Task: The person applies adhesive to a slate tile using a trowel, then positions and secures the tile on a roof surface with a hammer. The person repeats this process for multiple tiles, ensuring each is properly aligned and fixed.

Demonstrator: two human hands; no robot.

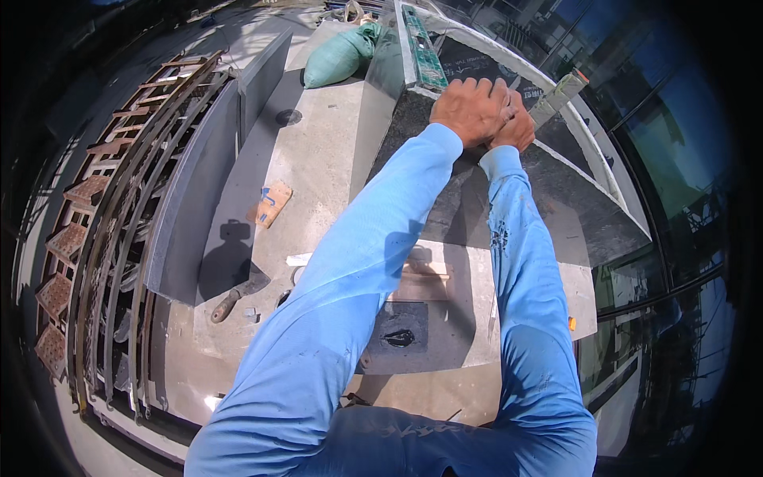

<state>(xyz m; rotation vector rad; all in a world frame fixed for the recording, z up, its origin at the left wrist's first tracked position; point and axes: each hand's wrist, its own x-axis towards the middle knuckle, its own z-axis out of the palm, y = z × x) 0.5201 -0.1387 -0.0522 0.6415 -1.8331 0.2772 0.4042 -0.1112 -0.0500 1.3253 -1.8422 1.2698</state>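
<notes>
- The stone frame (548,199) is the landmark; its pale edges run away from the person, around a dark inside.
- Left hand (466,111): over the frame's near left corner, back of the hand up, fingers curled in; what they have hold of, if anything, I cannot tell.
- Right hand (517,126): against the left hand, above the frame's near edge, fingers bent and mostly hidden; I cannot tell how far they close or on what.
- Green strip (427,49): along the frame's left edge, its near end just beside the left hand.
- Stick (559,98): over the frame's inside, slanting up beside the right hand, orange at its far end; whether it is held I cannot tell.
- Bag (338,57): green, left of the frame.
- Block (273,203): wooden, left of the frame.
- Trowel (226,306): left of the frame and nearer the person.
- Slab (195,207): grey, on edge, farther left of the frame.
- Glass (687,191): right of the frame.
</notes>
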